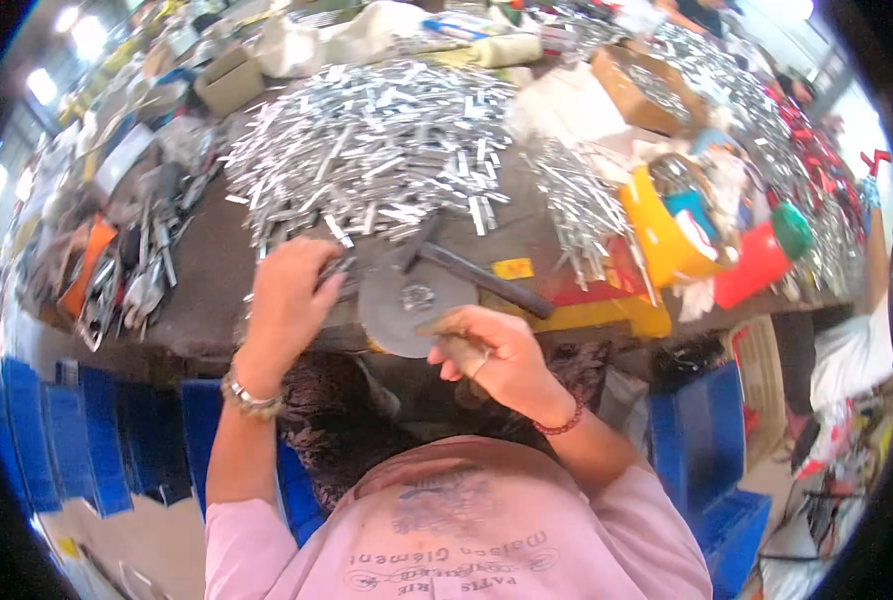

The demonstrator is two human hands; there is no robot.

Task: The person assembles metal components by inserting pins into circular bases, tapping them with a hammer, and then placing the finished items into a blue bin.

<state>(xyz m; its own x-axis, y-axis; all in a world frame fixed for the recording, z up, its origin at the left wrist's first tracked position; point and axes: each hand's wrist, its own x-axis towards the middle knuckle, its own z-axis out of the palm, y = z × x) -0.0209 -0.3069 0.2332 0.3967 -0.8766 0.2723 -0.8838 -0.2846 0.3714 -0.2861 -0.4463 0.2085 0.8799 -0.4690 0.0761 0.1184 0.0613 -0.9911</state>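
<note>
My left hand (291, 300) is over the table's near edge, left of a round grey metal plate (391, 322). Its fingers are curled, with a gap between thumb and forefinger, beside loose metal pieces. Right of the plate, my right hand (501, 360) is closed, thumb and fingers pinched together. A dull brownish, narrow thing (458, 352) shows at its fingers; its kind is unclear. A dark hammer (481, 278) lies with its head on the plate and its handle pointing right. A small shiny piece (418, 297) rests on the plate's middle.
A big heap of silvery metal pieces (366, 150) covers the table behind my hands. Longer metal rods (576, 200) lie to the right, beside a yellow container (661, 230) and a red one (751, 272). Tools (146, 255) crowd the left. Blue bins (711, 430) stand below.
</note>
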